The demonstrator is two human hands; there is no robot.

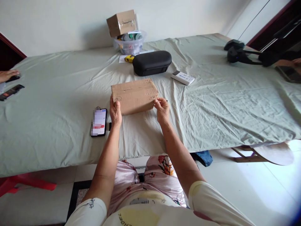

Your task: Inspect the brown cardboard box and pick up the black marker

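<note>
A closed brown cardboard box [136,94] with pen marks at its corners is between my two hands, over the table in front of me. My left hand [116,111] grips its left end, thumb on the near side and the other fingers partly hidden behind. At the box's near right corner, my right hand [162,109] pinches the edge between thumb and fingers. A phone [99,122] with a lit screen lies left of my left hand. Beyond the box sits a black hard case [152,62].
A plastic tub [130,47] of bottles carries another cardboard box [121,23] at the back. Nearby lie a yellow tool [129,58] and a white packet [182,77]. A black headset [244,56] rests at right. Another person's hand [8,75] is at the left edge.
</note>
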